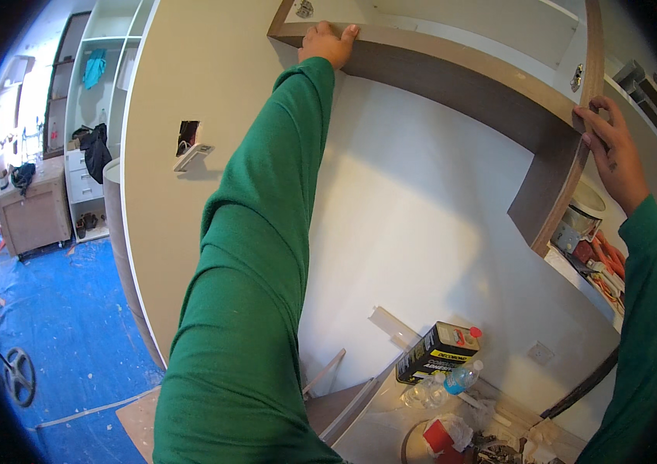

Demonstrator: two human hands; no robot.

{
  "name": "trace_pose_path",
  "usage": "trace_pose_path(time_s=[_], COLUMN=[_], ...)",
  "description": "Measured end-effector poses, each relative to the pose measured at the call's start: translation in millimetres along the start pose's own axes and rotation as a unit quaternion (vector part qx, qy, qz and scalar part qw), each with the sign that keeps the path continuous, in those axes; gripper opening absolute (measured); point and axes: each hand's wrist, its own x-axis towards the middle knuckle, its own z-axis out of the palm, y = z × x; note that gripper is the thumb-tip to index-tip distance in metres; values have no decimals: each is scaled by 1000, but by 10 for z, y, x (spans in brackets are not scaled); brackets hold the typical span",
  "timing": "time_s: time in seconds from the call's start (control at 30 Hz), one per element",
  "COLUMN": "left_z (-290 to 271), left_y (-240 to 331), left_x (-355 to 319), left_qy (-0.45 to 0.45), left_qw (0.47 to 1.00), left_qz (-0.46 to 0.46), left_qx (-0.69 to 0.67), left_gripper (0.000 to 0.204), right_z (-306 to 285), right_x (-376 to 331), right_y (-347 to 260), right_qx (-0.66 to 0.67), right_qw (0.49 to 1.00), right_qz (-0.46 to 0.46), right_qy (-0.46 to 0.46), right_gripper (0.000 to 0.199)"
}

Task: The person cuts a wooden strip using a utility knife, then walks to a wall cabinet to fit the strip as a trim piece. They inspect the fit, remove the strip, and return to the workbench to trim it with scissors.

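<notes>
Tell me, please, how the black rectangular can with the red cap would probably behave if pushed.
The black rectangular can would probably slide or tip rather than roll, because its sides are flat. Its straight edges suggest stiff walls. Its weight is uncertain: the contents are hidden.

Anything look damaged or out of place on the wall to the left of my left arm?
Yes: the white wall plate sits tilted below a dark, open hole in the beige wall, rather than flat over it.
</notes>
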Motion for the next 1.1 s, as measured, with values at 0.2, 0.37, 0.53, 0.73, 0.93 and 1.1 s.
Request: trace_pose_path(time_s=[0.2, 0.37, 0.53, 0.73, 0.93, 1.1], left_z=[-19, -45, -51, -35, -77, -55], left_y=[4, -35, -81, -81, -53, -28], left_x=[-14, 26, 28, 51, 50, 72], left_qy=[-32, -34, -36, -37, -72, -116], left_qw=[999, 999, 999, 998, 997, 992], left_qz=[15, 7, 24, 16, 2, -32], left_qx=[29, 34, 27, 41, 34, 47], left_gripper=[94, 98, 99, 99, 100, 97], right_z=[-17, -90, -151, -175, -119, -132], right_x=[-36, -33, 5, 10, 5, 6], right_y=[21, -72, -70, -93, -61, -68], right_qx=[-36, -89, -52, -73, -40, -47], right_qw=[999, 996, 998, 997, 999, 999], right_qz=[-8, -31, -34, -33, -13, 4], right_qy=[-6, -1, -2, -14, -8, -17], right_gripper=[39, 41, 41, 38, 37, 36])
